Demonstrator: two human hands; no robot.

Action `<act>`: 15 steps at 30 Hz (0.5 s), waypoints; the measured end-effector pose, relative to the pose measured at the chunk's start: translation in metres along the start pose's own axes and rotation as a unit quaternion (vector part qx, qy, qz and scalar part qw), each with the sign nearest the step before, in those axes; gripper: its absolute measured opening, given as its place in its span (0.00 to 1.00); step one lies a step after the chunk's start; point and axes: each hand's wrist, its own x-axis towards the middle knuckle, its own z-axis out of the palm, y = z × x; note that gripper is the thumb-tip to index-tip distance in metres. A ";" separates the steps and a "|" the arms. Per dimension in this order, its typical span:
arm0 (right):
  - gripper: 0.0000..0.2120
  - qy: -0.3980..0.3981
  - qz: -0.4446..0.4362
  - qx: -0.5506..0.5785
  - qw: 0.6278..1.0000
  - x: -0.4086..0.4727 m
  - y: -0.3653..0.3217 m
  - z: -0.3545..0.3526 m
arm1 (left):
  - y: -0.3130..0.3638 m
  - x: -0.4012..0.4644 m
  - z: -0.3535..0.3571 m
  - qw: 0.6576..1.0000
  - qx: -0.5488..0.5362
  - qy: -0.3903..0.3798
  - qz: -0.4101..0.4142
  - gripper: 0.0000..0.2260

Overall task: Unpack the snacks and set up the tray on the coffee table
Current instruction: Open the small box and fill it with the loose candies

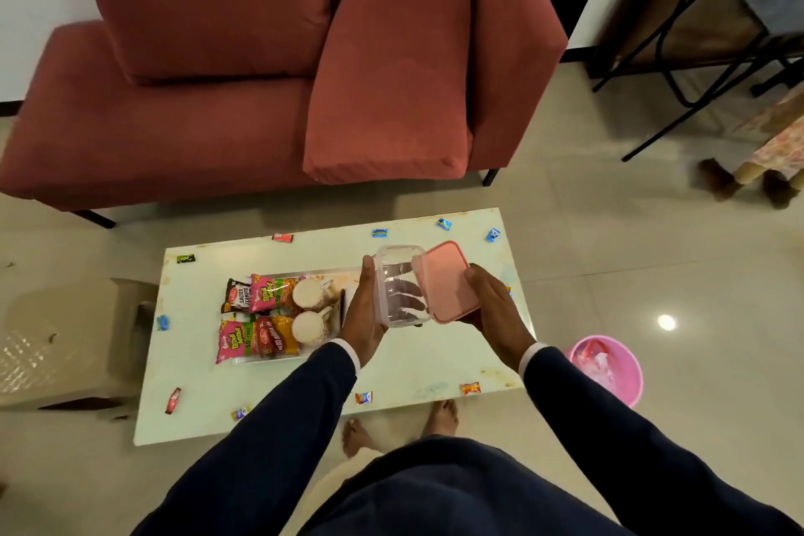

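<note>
Gripping a clear container point(398, 287) above the coffee table point(417, 366), the left hand point(363, 318) wraps its side while the right hand point(489, 309) holds the pink lid point(446, 281) against its rim. Tray point(343, 274) with snack packets point(256, 318) lies just left; candies dot the table's edges.

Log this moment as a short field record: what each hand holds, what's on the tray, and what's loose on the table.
left hand: holds the clear container by its side, above the table
right hand: holds the pink lid against the container's open end, tilted, not seated
container contents: looks empty
tray: on the coffee table; holds snack packets and two cups
loose on table: small wrapped candies scattered around the edges
floor, right of table: pink bucket
</note>
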 end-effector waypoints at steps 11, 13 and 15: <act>0.09 0.129 0.152 -0.046 0.979 0.038 0.077 -0.053 | -0.030 0.019 -0.005 0.995 -0.092 0.021 -0.042 0.28; 0.07 0.137 0.163 -0.119 0.970 0.058 0.094 -0.061 | -0.043 0.036 -0.008 0.994 -0.060 0.065 -0.060 0.25; 0.05 0.132 0.168 -0.187 0.959 0.082 0.113 -0.070 | -0.059 0.059 -0.011 0.993 -0.004 0.093 -0.077 0.23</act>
